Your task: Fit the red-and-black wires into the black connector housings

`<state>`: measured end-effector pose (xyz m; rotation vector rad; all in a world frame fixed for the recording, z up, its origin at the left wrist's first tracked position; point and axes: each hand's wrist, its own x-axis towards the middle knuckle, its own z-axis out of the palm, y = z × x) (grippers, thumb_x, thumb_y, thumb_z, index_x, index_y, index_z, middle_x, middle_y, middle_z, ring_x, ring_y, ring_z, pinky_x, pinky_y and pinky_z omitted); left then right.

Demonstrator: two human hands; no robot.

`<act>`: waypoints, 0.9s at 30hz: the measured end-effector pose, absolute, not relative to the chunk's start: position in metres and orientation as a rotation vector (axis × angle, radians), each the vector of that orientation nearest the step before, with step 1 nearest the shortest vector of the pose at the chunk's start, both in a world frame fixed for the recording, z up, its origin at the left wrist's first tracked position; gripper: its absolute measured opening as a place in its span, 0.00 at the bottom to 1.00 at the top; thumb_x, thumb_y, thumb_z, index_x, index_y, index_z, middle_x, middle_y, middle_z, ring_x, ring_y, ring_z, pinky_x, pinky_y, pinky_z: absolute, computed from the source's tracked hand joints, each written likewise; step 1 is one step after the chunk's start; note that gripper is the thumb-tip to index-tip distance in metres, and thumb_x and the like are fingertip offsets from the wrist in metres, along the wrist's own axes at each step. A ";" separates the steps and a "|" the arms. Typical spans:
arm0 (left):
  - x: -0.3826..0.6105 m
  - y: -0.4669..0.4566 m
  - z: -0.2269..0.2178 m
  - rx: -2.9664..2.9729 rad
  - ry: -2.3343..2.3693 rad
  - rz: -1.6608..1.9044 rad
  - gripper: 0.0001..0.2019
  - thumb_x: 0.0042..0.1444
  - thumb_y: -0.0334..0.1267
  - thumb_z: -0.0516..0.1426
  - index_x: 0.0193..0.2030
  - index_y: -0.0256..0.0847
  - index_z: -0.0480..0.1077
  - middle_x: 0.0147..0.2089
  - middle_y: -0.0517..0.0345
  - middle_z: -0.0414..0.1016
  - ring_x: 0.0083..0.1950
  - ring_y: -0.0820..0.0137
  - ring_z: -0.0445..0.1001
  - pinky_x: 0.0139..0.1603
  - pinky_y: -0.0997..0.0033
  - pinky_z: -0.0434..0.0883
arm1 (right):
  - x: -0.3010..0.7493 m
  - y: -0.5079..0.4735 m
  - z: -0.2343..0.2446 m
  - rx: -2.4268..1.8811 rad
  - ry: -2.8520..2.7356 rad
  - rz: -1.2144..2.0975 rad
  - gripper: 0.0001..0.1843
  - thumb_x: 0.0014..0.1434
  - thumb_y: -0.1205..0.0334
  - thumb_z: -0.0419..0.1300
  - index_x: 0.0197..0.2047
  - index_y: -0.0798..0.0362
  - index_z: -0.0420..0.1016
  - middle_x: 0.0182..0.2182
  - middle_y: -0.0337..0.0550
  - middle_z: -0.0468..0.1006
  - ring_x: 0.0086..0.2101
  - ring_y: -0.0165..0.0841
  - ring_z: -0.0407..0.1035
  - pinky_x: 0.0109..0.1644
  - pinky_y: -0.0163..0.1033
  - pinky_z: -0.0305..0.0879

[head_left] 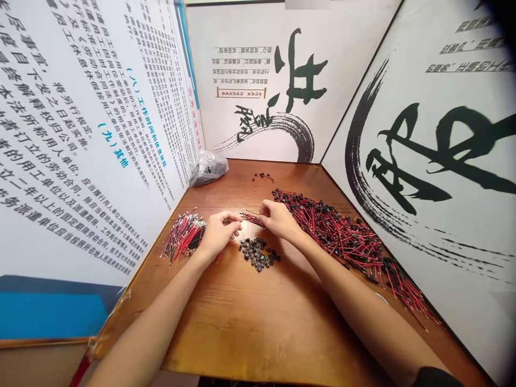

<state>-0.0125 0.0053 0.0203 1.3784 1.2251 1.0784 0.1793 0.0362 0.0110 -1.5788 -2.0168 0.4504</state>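
My right hand (278, 219) pinches a thin bunch of red and black wires (252, 219) at the middle of the wooden table (258, 333). My left hand (220, 234) sits just left of that bunch, with curled fingertips at the wires' near end; whether they hold anything is hidden. Below my hands lies a small heap of black plastic connectors (256, 253). A bundle of loose red and black wires with bare silver ends (185, 236) lies left of my left hand. A large spread of red and black wires fitted with black connectors (334, 236) lies right of my right hand.
White printed wall panels with Chinese text and black calligraphy (278, 86) enclose the table's far side and both flanks. A clear plastic bag of dark parts (208, 168) sits in the far left corner. A few wired connectors (263, 178) lie near the far edge.
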 end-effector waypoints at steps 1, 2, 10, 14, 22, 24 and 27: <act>-0.012 0.005 0.020 1.394 1.228 1.073 0.06 0.45 0.31 0.61 0.32 0.34 0.75 0.27 0.56 0.75 0.25 0.73 0.70 0.26 0.75 0.67 | 0.182 0.030 0.011 -1.540 -2.020 0.484 0.06 0.55 0.69 0.58 0.28 0.52 0.66 0.26 0.36 0.74 0.29 0.30 0.66 0.33 0.33 0.57; -0.011 0.004 0.020 1.406 1.228 1.067 0.07 0.44 0.31 0.62 0.33 0.34 0.75 0.28 0.56 0.75 0.25 0.73 0.70 0.25 0.75 0.67 | 0.185 0.023 0.011 -1.508 -2.025 0.513 0.06 0.54 0.68 0.59 0.28 0.52 0.66 0.25 0.35 0.73 0.28 0.29 0.66 0.32 0.33 0.58; -0.001 -0.002 0.013 1.553 1.080 0.926 0.10 0.49 0.37 0.63 0.39 0.36 0.77 0.29 0.56 0.76 0.26 0.71 0.71 0.27 0.73 0.70 | 0.207 -0.028 0.005 -1.319 -1.916 0.769 0.08 0.53 0.67 0.60 0.26 0.51 0.64 0.23 0.33 0.69 0.26 0.30 0.63 0.31 0.34 0.57; 0.006 -0.007 0.011 1.538 1.100 0.864 0.04 0.49 0.35 0.61 0.31 0.36 0.76 0.23 0.58 0.73 0.23 0.70 0.71 0.26 0.71 0.70 | 0.204 -0.037 -0.001 -1.349 -1.908 0.737 0.06 0.54 0.67 0.60 0.27 0.52 0.66 0.25 0.34 0.71 0.28 0.30 0.65 0.33 0.34 0.57; 0.022 -0.024 0.016 1.792 1.104 0.861 0.04 0.52 0.32 0.60 0.31 0.39 0.78 0.28 0.56 0.79 0.28 0.69 0.73 0.31 0.72 0.68 | 0.191 -0.048 0.001 -1.342 -2.015 0.775 0.11 0.63 0.68 0.53 0.31 0.54 0.74 0.28 0.39 0.78 0.29 0.32 0.69 0.33 0.34 0.58; 0.024 -0.027 0.017 1.889 1.123 0.871 0.05 0.52 0.31 0.60 0.31 0.39 0.78 0.30 0.56 0.80 0.30 0.68 0.74 0.34 0.72 0.68 | 0.190 -0.048 0.003 -1.356 -2.004 0.819 0.13 0.62 0.69 0.52 0.29 0.54 0.74 0.27 0.39 0.77 0.29 0.32 0.69 0.32 0.34 0.57; 0.024 -0.027 0.017 1.959 1.130 0.850 0.06 0.53 0.30 0.59 0.32 0.39 0.79 0.30 0.56 0.81 0.31 0.68 0.75 0.34 0.72 0.68 | 0.190 -0.049 0.003 -1.321 -1.949 0.967 0.14 0.60 0.73 0.51 0.27 0.54 0.72 0.24 0.38 0.76 0.27 0.30 0.68 0.31 0.33 0.57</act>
